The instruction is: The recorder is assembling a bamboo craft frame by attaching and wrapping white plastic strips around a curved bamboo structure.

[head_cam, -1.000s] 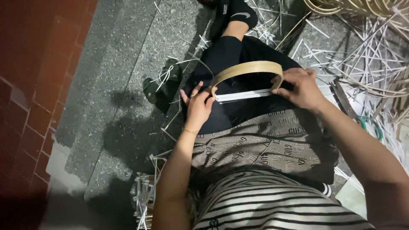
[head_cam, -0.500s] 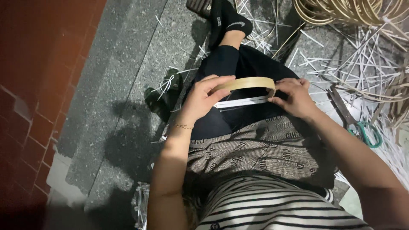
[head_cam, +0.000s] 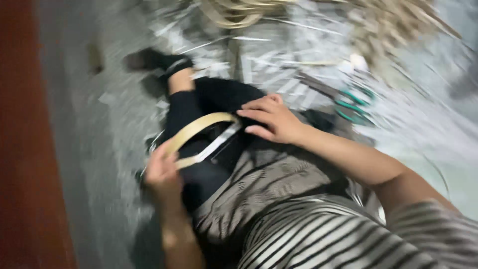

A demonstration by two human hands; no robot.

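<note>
Across my lap, my left hand [head_cam: 162, 172] and right hand [head_cam: 271, 119] each pinch 1 end of the pale, bent wooden strip hoop [head_cam: 196, 130], which could spring free if either grip slackens, since it looks tensioned.

left: bare floor [head_cam: 89, 149] free | right: scissors [head_cam: 356, 107], strips [head_cam: 279, 55] obstruct

One camera only, worn on the head, looking steeply down and close onto the lap; view tilted and motion-blurred, feet far, striped shirt [head_cam: 318, 239] near.
</note>
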